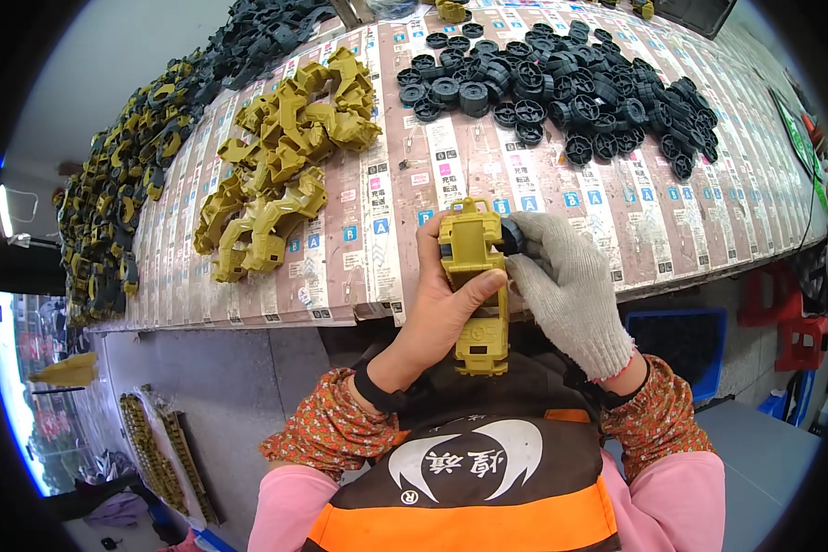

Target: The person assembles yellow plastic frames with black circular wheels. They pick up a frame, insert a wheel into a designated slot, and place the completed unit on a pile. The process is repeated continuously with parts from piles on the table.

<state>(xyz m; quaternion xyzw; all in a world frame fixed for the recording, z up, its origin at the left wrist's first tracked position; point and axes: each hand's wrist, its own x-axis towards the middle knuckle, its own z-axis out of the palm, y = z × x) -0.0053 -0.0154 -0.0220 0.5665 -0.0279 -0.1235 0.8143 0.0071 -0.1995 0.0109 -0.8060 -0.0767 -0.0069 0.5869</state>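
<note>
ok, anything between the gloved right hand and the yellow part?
Just the black wheel at the fingertips of the gloved right hand, by the yellow part's upper right side. Nothing else visible between them. The left hand grips from the left, thumb across the part's face, not that side.

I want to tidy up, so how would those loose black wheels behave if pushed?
The black wheels would probably roll when on edge, being round. They look light for their size, since many show open, spoked centres. Pushing one may shift others, as they lie heaped together.
</note>
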